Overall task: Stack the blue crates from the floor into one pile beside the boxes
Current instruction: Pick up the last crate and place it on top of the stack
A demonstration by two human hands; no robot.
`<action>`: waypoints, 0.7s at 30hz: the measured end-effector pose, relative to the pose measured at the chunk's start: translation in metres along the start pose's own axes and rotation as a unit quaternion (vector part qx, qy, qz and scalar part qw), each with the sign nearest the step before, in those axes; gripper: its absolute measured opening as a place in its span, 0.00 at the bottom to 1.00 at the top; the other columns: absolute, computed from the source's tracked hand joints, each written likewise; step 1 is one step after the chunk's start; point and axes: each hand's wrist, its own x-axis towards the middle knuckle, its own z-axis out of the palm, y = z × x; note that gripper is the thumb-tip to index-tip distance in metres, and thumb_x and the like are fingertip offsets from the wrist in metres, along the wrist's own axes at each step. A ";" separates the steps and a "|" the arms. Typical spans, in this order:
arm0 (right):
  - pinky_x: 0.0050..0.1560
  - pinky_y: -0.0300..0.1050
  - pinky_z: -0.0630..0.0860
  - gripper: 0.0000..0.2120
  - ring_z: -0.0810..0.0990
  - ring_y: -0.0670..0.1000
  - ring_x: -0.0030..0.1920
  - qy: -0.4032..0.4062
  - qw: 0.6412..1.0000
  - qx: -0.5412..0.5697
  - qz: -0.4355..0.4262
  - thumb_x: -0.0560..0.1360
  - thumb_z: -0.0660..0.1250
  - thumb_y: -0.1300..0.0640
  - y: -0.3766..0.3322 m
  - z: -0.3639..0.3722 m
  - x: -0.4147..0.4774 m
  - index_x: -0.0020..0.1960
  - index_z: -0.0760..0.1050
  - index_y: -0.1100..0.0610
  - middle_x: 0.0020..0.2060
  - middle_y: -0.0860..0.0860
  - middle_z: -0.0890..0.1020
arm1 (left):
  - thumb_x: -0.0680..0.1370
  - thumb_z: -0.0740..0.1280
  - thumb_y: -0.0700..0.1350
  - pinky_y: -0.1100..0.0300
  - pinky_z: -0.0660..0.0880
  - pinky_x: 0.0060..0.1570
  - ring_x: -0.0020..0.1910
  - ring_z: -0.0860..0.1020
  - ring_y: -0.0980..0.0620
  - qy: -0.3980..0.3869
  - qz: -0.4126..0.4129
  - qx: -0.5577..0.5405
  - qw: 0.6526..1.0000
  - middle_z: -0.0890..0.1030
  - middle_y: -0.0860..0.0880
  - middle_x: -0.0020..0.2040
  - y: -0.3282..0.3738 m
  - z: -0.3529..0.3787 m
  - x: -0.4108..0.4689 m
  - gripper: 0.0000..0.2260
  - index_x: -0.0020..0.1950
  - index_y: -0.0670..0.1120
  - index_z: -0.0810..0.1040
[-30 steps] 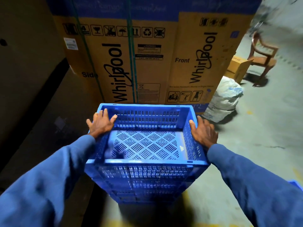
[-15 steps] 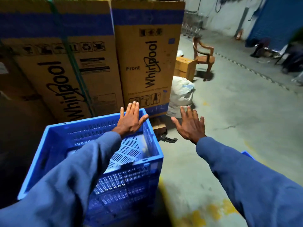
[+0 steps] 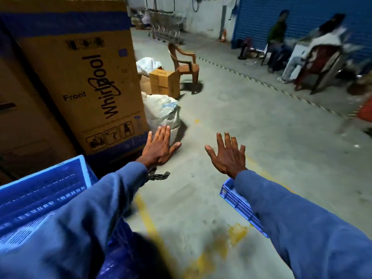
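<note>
Item: left hand (image 3: 158,147). Fingers spread wide, palm down, holding nothing; half a second ago it was hovering over the stacked blue crates (image 3: 43,190), and it is now hanging clear of them, out over the concrete floor (image 3: 251,137) in front of a white sack (image 3: 162,113).

Item: right hand (image 3: 227,156). Fingers splayed wide, empty, reaching forward over bare floor, well apart from the left hand.

Item: stacked blue crates. A second ago both hands were gripping the top crate's side rims; the stack is now sitting low and to the left of the left hand, partly covered by the blue sleeve (image 3: 84,228), just beside the tall Whirlpool carton (image 3: 84,73).

Item: another blue crate (image 3: 239,204). Lying on the floor under the right forearm, only one edge showing; more of it is showing than half a second ago.

Item: surroundings beyond the hands. A small cardboard box (image 3: 165,82) and a brown plastic chair (image 3: 185,65) are standing past the sack. Seated people (image 3: 298,51) are appearing, blurred, far right against a blue shutter (image 3: 302,15); the view is swinging rightward compared with the earlier frames, the cartons sliding toward the left edge.
</note>
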 end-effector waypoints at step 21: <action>0.73 0.68 0.51 0.39 0.52 0.59 0.79 -0.038 0.955 0.007 0.295 0.77 0.39 0.28 0.320 0.045 0.088 0.81 0.47 0.48 0.81 0.52 0.52 | 0.79 0.43 0.67 0.44 0.40 0.76 0.80 0.42 0.48 -0.158 0.232 0.010 0.960 0.42 0.46 0.81 0.268 0.183 0.282 0.38 0.80 0.43 0.41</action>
